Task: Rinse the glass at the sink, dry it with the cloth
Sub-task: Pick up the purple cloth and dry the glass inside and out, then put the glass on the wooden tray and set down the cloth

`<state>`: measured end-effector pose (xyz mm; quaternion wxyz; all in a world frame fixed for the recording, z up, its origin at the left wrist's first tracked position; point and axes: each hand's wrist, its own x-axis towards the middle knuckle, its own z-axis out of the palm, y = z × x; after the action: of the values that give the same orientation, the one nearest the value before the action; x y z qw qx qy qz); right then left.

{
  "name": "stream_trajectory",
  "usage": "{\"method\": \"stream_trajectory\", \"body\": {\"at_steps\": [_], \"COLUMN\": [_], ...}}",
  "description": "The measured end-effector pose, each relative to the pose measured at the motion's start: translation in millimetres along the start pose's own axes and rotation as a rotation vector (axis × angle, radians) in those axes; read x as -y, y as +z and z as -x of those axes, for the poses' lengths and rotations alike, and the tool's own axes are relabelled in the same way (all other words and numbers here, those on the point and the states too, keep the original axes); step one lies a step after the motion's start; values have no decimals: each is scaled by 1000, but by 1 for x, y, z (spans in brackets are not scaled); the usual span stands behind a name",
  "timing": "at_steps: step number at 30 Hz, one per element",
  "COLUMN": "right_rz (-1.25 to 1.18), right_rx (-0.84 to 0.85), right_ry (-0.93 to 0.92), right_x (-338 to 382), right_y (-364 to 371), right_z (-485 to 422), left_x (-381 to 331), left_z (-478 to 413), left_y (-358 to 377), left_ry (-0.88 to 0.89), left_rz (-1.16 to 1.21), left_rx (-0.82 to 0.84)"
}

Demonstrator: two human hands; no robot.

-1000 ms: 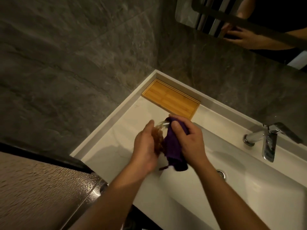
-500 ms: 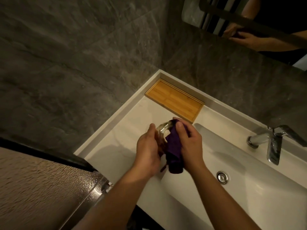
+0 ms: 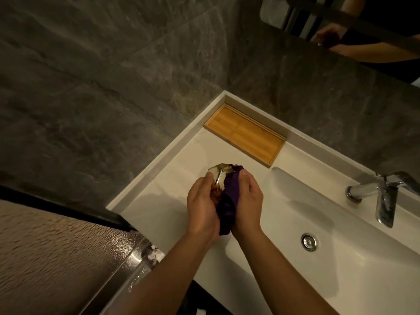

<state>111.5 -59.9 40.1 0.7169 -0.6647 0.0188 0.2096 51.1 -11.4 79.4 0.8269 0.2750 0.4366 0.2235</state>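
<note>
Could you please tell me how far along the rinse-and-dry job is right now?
Rinsing looks finished: no water runs from the tap. Drying is in hand: the left hand holds the glass while the right hand presses the purple cloth against it. Finishing the wipe remains.

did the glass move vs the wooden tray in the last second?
Cannot tell. The glass sits just below the wooden tray throughout; the camera shifted, so any small move is unclear.
</note>
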Motion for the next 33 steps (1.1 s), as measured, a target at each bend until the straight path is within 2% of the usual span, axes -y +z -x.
{"method": "stream_trajectory", "body": {"at_steps": [4,7,10,13,15,17,20,23,25,29,33], "right_rz": [351,669,939,1343,1445,1316,900,532,434,304,205], "right_rx": [30,190,437,548,616,578,307,321,377,365,288], "right_ry": [-213,-383,-557,-543,-494,-421,-305,22,121,218,292], "right_x": [-12,-32,-53,-72,-74,-61,-25,12,27,35,30], "right_y": [-8,-10,6,20,23,26,27,26,21,8,-2], "right_z": [-24,-50,-73,-84,-88,-87,-71,-53,-47,-51,-61], "left_x": [-11,-21,-28,-36,-40,-43,-45,-45,-43,-41,-33], "left_z": [-22,-42,-59,-70,-75,-79,-85,-91,-93,-102,-116], "left_y": [-25,-45,-63,-73,-76,-78,-77,-71,-63,-54,-49], "left_ry": [160,273,367,469,519,563,668,772,863,1065,1154], "left_rz": [-4,-119,-320,-600,-758,-903,-1121,-1380,-1498,-1646,-1747], "left_rx": [28,15,58,147,209,260,356,451,541,660,587]}}
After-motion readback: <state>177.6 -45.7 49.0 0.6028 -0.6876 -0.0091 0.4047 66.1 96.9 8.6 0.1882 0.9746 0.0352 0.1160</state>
